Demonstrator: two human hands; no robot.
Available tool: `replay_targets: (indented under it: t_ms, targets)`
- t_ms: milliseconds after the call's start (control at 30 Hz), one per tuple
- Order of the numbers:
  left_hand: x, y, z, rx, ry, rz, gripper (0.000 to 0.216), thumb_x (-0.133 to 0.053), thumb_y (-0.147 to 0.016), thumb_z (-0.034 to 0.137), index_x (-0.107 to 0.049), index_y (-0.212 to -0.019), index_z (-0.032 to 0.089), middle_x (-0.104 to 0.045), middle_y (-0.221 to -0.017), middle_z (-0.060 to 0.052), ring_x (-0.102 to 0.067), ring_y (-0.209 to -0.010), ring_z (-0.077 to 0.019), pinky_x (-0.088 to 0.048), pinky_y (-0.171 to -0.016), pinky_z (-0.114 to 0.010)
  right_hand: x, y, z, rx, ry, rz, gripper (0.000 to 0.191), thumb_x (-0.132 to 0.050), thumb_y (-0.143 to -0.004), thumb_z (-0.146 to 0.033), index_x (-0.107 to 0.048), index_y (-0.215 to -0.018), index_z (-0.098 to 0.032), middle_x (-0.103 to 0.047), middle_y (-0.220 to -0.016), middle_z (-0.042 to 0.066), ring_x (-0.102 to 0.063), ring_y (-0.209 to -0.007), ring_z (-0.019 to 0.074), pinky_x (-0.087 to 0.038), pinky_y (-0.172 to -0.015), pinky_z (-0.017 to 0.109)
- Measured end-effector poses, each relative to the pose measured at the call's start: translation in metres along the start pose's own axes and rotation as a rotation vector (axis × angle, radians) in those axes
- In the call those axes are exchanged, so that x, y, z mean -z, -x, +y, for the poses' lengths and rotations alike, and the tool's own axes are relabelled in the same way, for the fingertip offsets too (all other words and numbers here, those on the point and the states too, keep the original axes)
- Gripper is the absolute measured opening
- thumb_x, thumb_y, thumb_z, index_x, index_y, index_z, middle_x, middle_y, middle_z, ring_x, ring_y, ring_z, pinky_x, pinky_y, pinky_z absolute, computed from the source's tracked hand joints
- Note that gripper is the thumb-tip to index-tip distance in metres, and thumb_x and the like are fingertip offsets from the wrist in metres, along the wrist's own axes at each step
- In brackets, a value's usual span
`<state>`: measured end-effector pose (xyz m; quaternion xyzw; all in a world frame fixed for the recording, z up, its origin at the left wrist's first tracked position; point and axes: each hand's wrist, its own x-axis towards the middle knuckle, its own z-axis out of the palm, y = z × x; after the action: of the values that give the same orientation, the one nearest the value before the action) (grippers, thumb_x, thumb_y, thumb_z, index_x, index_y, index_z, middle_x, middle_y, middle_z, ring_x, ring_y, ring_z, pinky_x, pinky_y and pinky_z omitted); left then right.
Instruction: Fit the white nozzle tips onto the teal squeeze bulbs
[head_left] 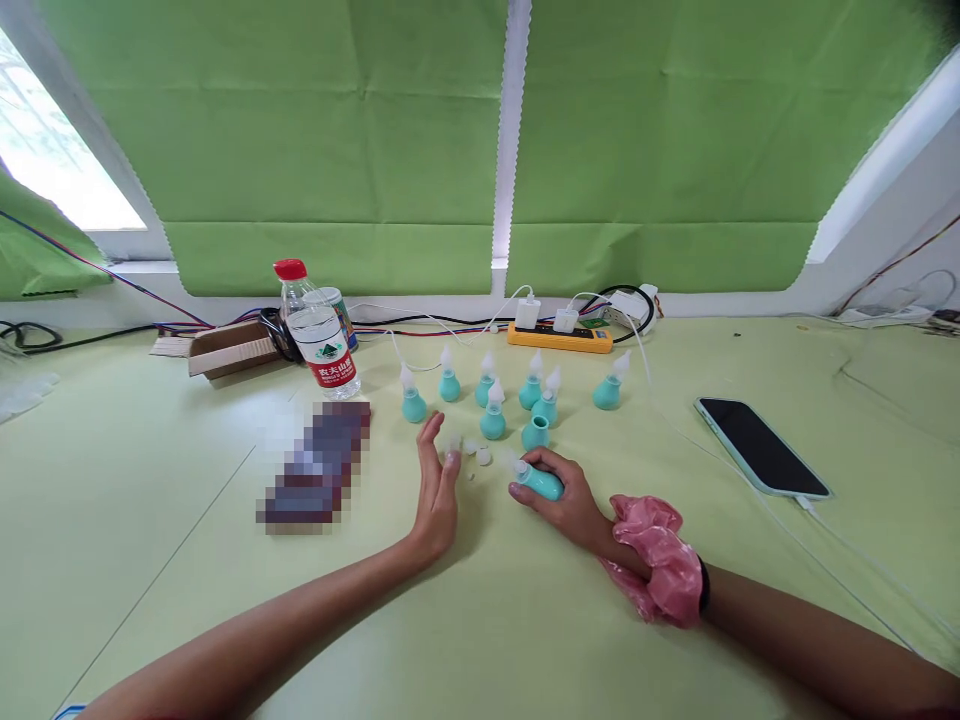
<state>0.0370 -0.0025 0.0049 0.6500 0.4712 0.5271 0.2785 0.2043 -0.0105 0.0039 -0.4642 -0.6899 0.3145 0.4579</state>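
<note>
My right hand (568, 497) is closed around a teal rubber bulb (537, 481) with a clear tip, held on its side against the pale green table (525, 620). My left hand (436, 487) stands on its edge with the fingers stretched out; its fingertips touch small clear tips (472, 450) lying loose on the table. Several upright teal bulbs with white tips (493, 415) stand in a loose group just beyond both hands. One teal bulb without a tip (535, 432) stands just above my right hand.
A water bottle with a red cap (319, 335) and an open cardboard box (229, 352) are at the back left. An orange power strip (559, 335) with chargers lies at the back. A phone (760, 446) on a white cable lies right. A blurred dark object (319, 465) lies left.
</note>
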Motion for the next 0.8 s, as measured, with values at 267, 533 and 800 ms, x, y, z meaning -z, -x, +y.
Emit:
replay_targets:
  t_ms: [267,533,800]
  targets:
    - [0.007,-0.004,0.024,-0.854,-0.653,-0.348,0.026,-0.039,-0.08,0.026,-0.05,-0.059,0.014,-0.051,-0.053,-0.002,-0.05,-0.067,-0.0183,-0.026,-0.067,-0.038,-0.006,0.012,-0.004,0.189,0.028,-0.208,0.01,-0.057,-0.062,-0.02,-0.049,-0.064,-0.017,-0.046,-0.054,-0.004,-0.04,-0.049,0.008,-0.035,-0.047,0.019]
    - [0.006,0.003,0.04,-0.117,-0.082,-0.751,0.038,-0.022,-0.084,0.03,-0.02,-0.047,0.018,-0.023,-0.045,0.005,-0.02,-0.042,-0.0069,-0.021,-0.042,-0.023,-0.003,0.022,-0.033,0.259,0.071,-0.32,0.012,-0.055,-0.068,-0.03,-0.055,-0.067,-0.019,-0.053,-0.055,-0.002,-0.047,-0.048,0.0101,-0.039,-0.047,0.022]
    - [0.005,-0.009,0.038,0.168,0.09,-0.596,0.04,-0.015,-0.083,0.037,-0.017,-0.046,0.021,-0.018,-0.038,0.006,-0.022,-0.036,-0.0072,-0.026,-0.039,-0.023,0.019,0.027,-0.035,0.629,0.364,-0.376,0.01,-0.048,-0.076,-0.027,-0.053,-0.069,-0.022,-0.054,-0.056,0.001,-0.05,-0.051,0.0131,-0.038,-0.048,0.025]
